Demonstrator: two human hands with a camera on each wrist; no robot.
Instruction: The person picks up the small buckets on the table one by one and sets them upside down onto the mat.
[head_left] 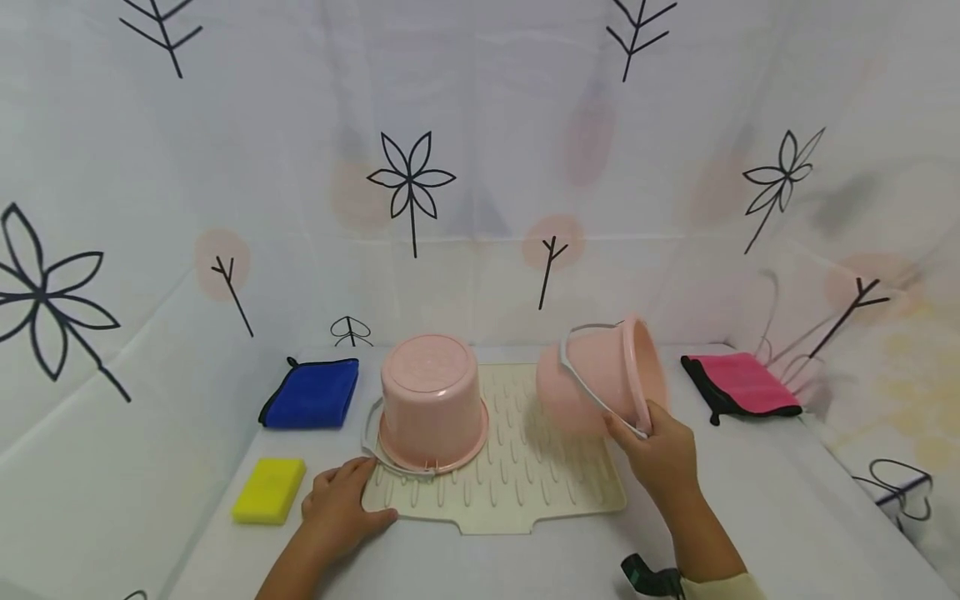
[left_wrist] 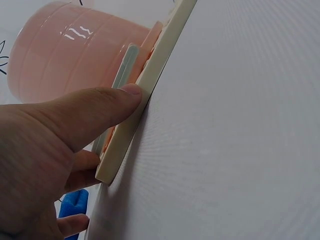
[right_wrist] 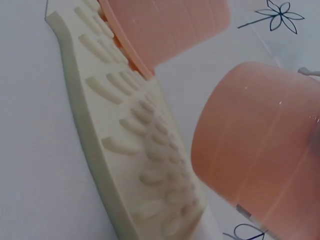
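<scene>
A pink bucket (head_left: 431,408) stands upside down on the left part of a cream ribbed draining board (head_left: 495,515), its pale handle (head_left: 405,472) lying around the rim. My left hand (head_left: 341,506) holds the board's near left corner, with the thumb on the front edge in the left wrist view and fingers at the side. My right hand (head_left: 663,457) grips the rim of a second pink bucket (head_left: 592,375), tilted on its side above the board's right part, mouth facing right. The right wrist view shows this bucket's body apart from the board; the right fingers are out of that view.
On the left lie a folded blue cloth (head_left: 311,396) with black trim and a yellow sponge (head_left: 268,492). A folded pink cloth (head_left: 742,383) lies at the right. White patterned sheets (head_left: 480,167) hang behind and along both sides of the white table (head_left: 570,567).
</scene>
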